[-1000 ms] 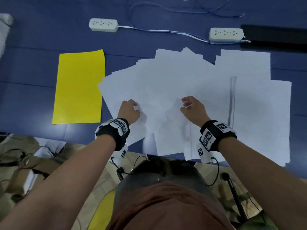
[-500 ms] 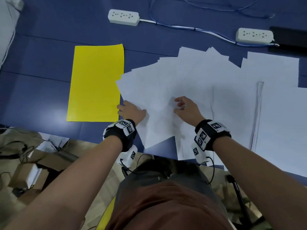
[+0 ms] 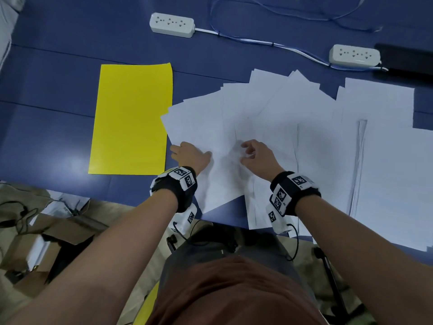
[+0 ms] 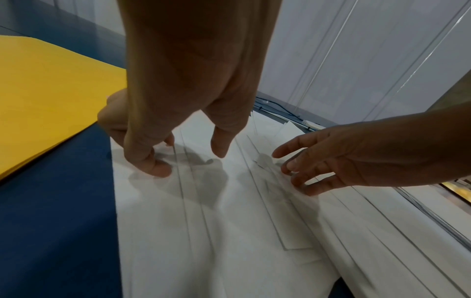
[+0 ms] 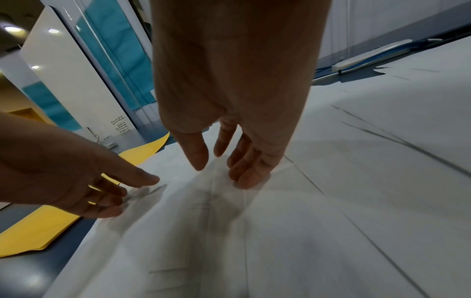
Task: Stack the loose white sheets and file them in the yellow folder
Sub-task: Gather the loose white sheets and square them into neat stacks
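Several loose white sheets [image 3: 269, 118] lie fanned and overlapping across the blue table [image 3: 58, 102]. The yellow folder [image 3: 131, 118] lies flat and closed just left of them. My left hand [image 3: 189, 153] rests its fingertips on the left edge of the fan, a short way from the folder's right side. In the left wrist view its fingers [image 4: 158, 169] bend down onto the paper [image 4: 229, 242] and the thumb hangs free. My right hand [image 3: 255, 156] sits at the middle of the fan, with relaxed fingers [image 5: 244, 181] touching the paper [image 5: 305, 221]. Neither hand grips a sheet.
Two white power strips [image 3: 172, 25] [image 3: 354, 55] joined by a cable lie at the back of the table, beside a black object [image 3: 405, 62]. A thin clear strip [image 3: 358, 160] lies on the right-hand sheets. Cardboard boxes [image 3: 46, 242] sit on the floor below the table's front edge.
My left hand has slid left to the edge of the fanned sheets, nearer the folder. My right hand has stayed on the middle sheets. The head view has shifted.
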